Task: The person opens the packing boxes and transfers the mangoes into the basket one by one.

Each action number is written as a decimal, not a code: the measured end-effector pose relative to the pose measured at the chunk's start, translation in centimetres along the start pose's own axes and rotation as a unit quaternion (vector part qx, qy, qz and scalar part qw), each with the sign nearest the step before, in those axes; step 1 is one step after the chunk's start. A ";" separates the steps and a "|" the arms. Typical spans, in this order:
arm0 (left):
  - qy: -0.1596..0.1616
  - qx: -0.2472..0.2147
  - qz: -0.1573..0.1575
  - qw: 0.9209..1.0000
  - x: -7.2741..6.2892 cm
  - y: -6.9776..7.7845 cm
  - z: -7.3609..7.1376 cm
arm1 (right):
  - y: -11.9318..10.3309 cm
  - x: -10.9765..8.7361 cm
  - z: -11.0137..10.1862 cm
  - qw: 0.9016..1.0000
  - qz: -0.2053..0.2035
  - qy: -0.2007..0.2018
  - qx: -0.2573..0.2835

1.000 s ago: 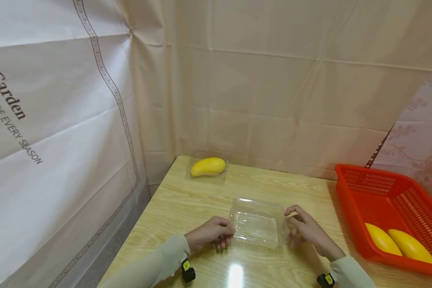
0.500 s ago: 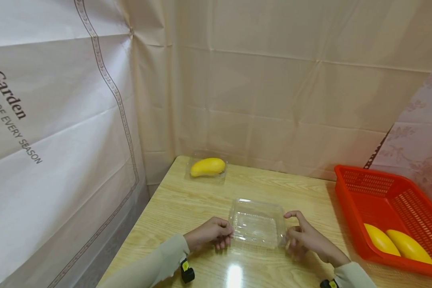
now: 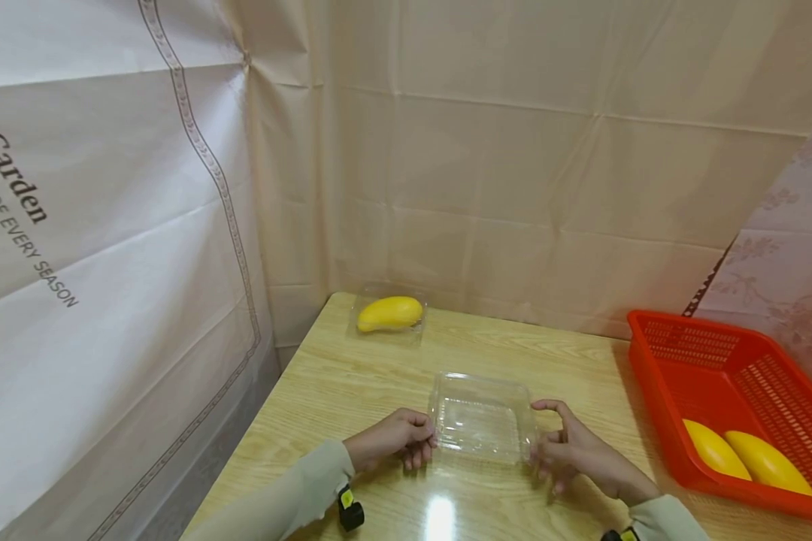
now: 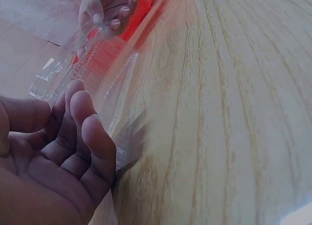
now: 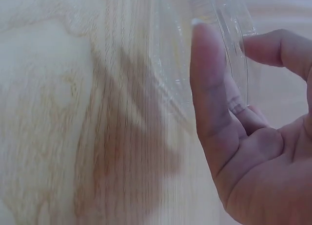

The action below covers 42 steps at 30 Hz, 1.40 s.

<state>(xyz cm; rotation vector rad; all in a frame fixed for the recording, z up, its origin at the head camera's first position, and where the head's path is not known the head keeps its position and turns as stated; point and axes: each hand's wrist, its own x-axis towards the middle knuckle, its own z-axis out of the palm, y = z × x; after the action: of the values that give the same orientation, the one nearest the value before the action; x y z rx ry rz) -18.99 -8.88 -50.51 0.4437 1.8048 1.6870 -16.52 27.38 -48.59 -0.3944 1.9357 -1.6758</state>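
Note:
A clear plastic clamshell box [image 3: 482, 421] lies on the table in front of me, and nothing shows inside it. My left hand [image 3: 399, 439] pinches its left edge between thumb and forefinger; the other fingers [image 4: 100, 142] are loosely curled below. At the opposite edge, my right hand [image 3: 578, 454] grips the rim, with the forefinger stretched toward the far corner and the thumb nearer me. In the right wrist view, the box's rim [image 5: 234, 49] passes between the digits. Whether the lid is fastened I cannot tell.
A similar clear box [image 3: 416, 336] with a yellow mango [image 3: 390, 313] inside stands at the table's far left corner. To the right, a red plastic basket [image 3: 680, 451] holds two yellow mangoes [image 3: 774, 462]. Cloth curtains [image 3: 474, 188] hang behind and at the left.
My right hand has shifted slightly toward me along the box's right edge, its forefinger straightening and its thumb closing on the rim. The left hand and box have barely moved.

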 end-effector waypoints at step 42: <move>0.024 -0.007 -0.016 1.000 -0.2 0.0 -0.2 | -0.4 0.2 1.3 0.998 -0.001 0.039 0.053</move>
<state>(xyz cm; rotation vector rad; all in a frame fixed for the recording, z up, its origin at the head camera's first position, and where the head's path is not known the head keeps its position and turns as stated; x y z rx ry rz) -19.01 -9.17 -50.44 0.3696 1.8246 1.7016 -15.98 26.14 -48.29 -0.2951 1.8905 -1.8106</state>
